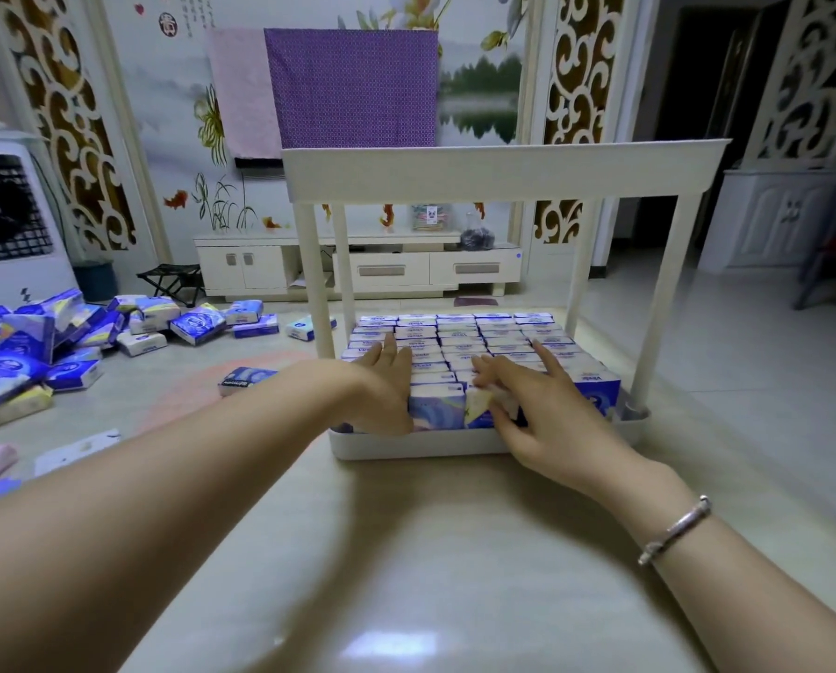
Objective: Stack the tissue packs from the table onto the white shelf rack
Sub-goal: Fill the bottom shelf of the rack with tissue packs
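Note:
The white shelf rack (503, 170) stands in front of me, and its bottom tray (406, 446) is packed with rows of blue-and-white tissue packs (479, 335) standing on edge. My left hand (386, 381) lies flat on the packs at the tray's front left, fingers straight. My right hand (532, 400) presses down on the front row, fingers spread over the tops and thumb against the face of a front pack (437, 408). A loose heap of tissue packs (42, 342) lies at the far left.
One stray pack (243, 378) lies just left of the rack. A white TV cabinet (357, 267) stands behind, and a white fan unit (8, 216) rises at the left. The rack's top shelf is bare. Smooth beige surface stretches toward me.

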Action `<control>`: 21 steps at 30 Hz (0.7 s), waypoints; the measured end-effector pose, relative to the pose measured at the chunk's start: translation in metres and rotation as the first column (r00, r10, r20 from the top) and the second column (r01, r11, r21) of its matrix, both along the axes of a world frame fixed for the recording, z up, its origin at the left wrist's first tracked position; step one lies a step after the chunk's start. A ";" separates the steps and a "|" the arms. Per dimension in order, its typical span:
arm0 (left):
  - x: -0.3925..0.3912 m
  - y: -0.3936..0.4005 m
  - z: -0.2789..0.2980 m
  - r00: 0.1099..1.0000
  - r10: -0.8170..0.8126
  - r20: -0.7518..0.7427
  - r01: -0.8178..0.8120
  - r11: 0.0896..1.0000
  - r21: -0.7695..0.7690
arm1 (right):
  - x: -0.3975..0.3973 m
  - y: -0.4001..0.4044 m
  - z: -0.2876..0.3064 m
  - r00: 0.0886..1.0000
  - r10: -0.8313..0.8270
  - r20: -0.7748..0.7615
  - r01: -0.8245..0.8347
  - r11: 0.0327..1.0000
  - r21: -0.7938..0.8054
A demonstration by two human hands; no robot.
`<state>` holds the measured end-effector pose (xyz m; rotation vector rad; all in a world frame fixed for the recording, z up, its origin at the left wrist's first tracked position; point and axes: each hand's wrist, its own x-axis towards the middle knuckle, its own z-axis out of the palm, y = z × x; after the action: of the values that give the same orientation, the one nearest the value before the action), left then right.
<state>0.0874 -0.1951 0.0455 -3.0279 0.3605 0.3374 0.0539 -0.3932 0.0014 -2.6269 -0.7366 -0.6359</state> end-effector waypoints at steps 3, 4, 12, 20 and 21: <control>-0.006 -0.003 0.003 0.998 0.064 0.024 -0.065 0.996 0.055 | -0.002 0.004 0.002 0.999 -0.018 -0.029 0.018 1.000 -0.008; -0.009 -0.005 0.003 0.995 0.090 0.049 -0.094 0.993 0.071 | -0.004 0.005 0.004 0.999 -0.028 -0.036 0.027 1.000 -0.011; -0.031 0.002 0.018 0.995 0.103 0.001 -0.101 0.976 -0.195 | -0.012 0.011 0.012 0.996 -0.051 -0.079 0.047 0.998 -0.040; -0.065 0.031 0.025 0.993 -0.025 0.116 0.075 0.887 -0.456 | -0.036 0.036 0.032 0.998 0.032 0.049 -0.032 0.999 0.001; -0.069 0.041 0.027 0.987 -0.035 0.159 0.109 0.868 -0.485 | -0.039 0.042 0.033 0.997 0.059 0.051 -0.061 0.998 0.027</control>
<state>0.0180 -0.1543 0.0728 -3.4924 0.6354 0.0108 0.0153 -0.3514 0.0346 -2.5615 -0.8122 -0.6919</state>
